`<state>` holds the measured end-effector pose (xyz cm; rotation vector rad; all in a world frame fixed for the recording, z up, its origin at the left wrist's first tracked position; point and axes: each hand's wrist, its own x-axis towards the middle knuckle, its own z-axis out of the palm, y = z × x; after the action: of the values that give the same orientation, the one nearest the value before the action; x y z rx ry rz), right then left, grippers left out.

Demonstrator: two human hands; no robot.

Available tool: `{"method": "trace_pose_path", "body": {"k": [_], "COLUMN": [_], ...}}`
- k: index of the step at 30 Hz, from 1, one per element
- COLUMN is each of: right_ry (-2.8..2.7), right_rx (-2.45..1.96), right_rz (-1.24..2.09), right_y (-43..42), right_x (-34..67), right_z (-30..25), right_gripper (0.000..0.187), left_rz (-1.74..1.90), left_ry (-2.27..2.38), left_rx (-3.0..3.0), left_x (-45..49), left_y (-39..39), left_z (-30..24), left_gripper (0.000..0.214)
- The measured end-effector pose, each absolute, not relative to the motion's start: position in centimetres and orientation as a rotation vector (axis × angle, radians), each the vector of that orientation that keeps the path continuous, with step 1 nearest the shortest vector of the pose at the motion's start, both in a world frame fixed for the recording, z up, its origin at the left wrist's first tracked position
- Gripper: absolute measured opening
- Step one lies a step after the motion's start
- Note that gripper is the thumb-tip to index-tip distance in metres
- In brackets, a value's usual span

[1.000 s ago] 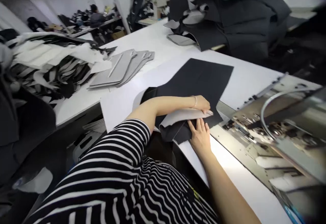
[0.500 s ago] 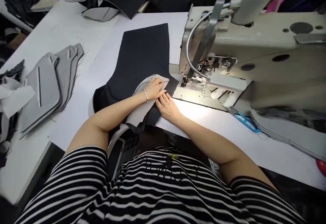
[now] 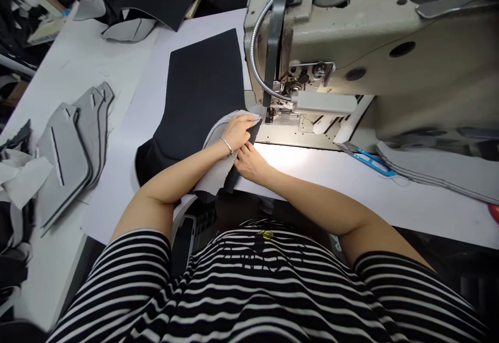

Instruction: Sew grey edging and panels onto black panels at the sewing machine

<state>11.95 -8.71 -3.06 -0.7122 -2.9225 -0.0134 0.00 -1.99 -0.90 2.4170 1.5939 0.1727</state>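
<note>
Black fabric panel: lies flat on the white work table, centre of the frame, its long end pointing to the top of the frame and its near end under both hands.

Grey lining piece: lies on the panel's near end, its stitched curved edge running up to the needle area.

Left hand: palm down on the grey lining piece, fingers closed together, tips just beside the presser foot; it pins the layers to the table. Metal bangle on the wrist.

Right hand: fingers bent, tips at the edge of the layers, just below the left hand; grip hidden, cannot tell whether it pinches them.

Sewing machine: grey industrial type, upper right of the frame; presser foot touching the layers' far corner; flexible metal lamp arm curves down beside it.

Right of frame: blue-handled scissors beside a stack of grey pieces.

Left of frame: grey pieces with black edges, overlapped on the table.
</note>
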Motion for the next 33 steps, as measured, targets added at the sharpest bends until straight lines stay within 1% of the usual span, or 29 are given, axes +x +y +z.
{"method": "trace_pose_path", "body": {"k": [5, 10, 16, 21, 28, 33], "right_ry": [-2.917, -2.9, -2.894, -2.897, -2.922, -2.921], "right_rx": [-0.702, -0.702, -0.702, -0.706, -0.712, -0.719], "right_rz": [0.005, 0.003, 0.015, 0.002, 0.013, 0.032], "right_y": [-8.7, -8.8, -8.8, -8.9, -8.9, -8.9], "right_x": [12.0, 12.1, 12.0, 12.0, 11.8, 11.6], "right_z": [-3.5, -3.5, -3.5, -3.6, -4.0, -4.3], "right_gripper": [0.03, 0.029, 0.031, 0.033, 0.035, 0.034], "left_rz": [0.113, 0.14, -0.036, -0.007, -0.043, 0.002], "left_ry": [1.624, 1.61, 1.67, 1.645, 1.613, 1.613], "left_rx": [2.432, 2.449, 2.446, 2.475, 2.454, 2.446], "left_x": [1.0, 1.0, 1.2, 0.8, 1.1, 1.0], "left_y": [-2.7, -3.0, -3.2, -3.2, -3.1, -3.0], "left_z": [-1.0, -0.9, -1.1, -2.0, -2.3, -2.4], "left_gripper": [0.048, 0.052, 0.046, 0.048, 0.039, 0.041]}}
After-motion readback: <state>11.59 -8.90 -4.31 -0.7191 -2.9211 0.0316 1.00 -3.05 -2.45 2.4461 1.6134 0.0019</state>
